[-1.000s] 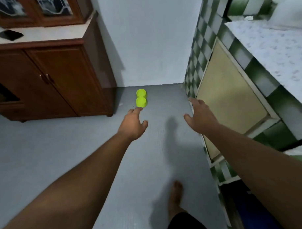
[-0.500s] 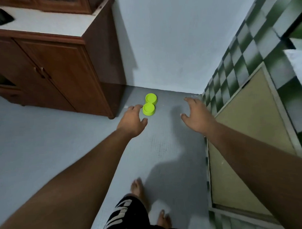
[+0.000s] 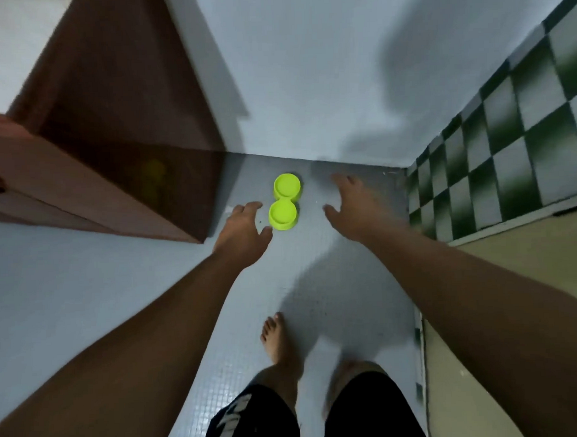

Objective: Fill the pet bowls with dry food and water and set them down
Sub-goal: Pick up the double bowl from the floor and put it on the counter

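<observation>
While left hand (image 3: 243, 231) and right hand (image 3: 355, 209) hover spread, empty, I log double pet bowl (image 3: 285, 202), lime, on far floor (image 3: 86, 274) between them; probably light, rigid, slick; take by side rims.

Open floor (image 3: 318, 269) flanks the double bowl (image 3: 284, 201) on both sides; cabinet (image 3: 130, 142) stands near its left, wall (image 3: 308, 87) close behind.

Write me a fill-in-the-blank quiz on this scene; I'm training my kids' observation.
The double pet bowl is bright ___. It sits on the grey ___ by the wall. The left hand and right hand are open and hold ___. The wooden cabinet stands on the person's ___ side.
Missing words: green; floor; nothing; left.
</observation>
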Tool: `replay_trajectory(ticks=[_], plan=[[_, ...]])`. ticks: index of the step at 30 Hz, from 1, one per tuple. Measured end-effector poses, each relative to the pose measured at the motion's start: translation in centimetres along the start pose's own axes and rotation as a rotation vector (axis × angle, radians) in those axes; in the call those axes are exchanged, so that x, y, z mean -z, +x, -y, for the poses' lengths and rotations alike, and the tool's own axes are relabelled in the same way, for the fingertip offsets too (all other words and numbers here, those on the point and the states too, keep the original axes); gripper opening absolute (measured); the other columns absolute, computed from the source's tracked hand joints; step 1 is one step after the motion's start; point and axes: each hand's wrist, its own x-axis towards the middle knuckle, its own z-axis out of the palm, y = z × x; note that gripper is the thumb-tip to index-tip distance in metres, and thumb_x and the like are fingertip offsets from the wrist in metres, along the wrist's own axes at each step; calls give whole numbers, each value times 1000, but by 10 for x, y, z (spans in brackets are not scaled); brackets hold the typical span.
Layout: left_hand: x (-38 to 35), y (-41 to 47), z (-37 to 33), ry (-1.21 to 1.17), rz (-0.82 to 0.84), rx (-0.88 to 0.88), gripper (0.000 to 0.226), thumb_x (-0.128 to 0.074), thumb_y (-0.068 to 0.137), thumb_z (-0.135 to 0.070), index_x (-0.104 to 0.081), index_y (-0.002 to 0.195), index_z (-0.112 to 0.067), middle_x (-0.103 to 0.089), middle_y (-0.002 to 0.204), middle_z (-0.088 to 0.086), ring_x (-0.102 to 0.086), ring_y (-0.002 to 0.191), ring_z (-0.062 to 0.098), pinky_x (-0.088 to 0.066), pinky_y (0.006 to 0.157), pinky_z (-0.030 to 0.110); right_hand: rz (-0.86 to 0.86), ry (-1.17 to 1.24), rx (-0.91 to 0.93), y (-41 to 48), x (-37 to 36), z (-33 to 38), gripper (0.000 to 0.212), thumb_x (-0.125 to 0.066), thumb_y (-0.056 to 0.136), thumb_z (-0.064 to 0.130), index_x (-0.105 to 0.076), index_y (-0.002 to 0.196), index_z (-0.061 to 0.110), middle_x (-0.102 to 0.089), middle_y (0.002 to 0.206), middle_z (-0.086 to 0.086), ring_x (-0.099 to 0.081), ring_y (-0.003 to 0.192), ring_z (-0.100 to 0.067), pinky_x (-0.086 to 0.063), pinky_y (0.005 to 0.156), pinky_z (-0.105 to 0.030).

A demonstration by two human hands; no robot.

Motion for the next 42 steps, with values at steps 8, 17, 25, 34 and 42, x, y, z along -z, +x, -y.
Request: replay_trajectory(ticks=[8, 17, 25, 34, 42], plan=[[-85, 164, 43, -34, 59, 77, 63, -62, 88, -38, -51, 144, -11, -56, 136, 19, -53, 126, 37, -41, 109, 45, 67, 24, -43, 186, -79, -62, 68, -64, 92, 37, -36, 151, 15, -41, 150, -15, -38, 139, -33, -33, 112, -40], [-274, 295, 155, -244, -2, 390, 57, -76, 88, -23, -55, 139, -9, -59, 126, 20, -61, 113, 36, -50, 100, 45, 234, 121, -97, 365, -261, -156, 69, -69, 89, 36, -40, 148, 14, -48, 148, -12, -43, 138, -25, -33, 113, -32], [-378, 338, 214, -565, -181, 759, 61, -75, 90, -27, -48, 145, -20, -55, 138, 13, -60, 122, 26, -48, 94, 33, 250, 239, -190, 454, -382, -191, 65, -75, 83, 38, -49, 137, 15, -56, 137, -14, -53, 128, -28, -42, 108, -39], [-456, 363, 241, -956, -415, 1079, 83, -74, 82, -36, -37, 156, -25, -35, 151, 8, -60, 122, 41, -57, 94, 59, 167, 214, -167, 534, -454, -205, 85, -71, 87, 37, -27, 156, 15, -32, 159, -12, -33, 146, -26, -27, 115, -31], [-458, 370, 230, -1111, -510, 1010, 75, -62, 73, -43, -53, 145, -27, -56, 138, 4, -58, 121, 31, -55, 98, 56, 244, 257, -187, 540, -465, -202, 76, -71, 89, 31, -35, 152, 12, -44, 152, -13, -44, 138, -29, -38, 109, -35]])
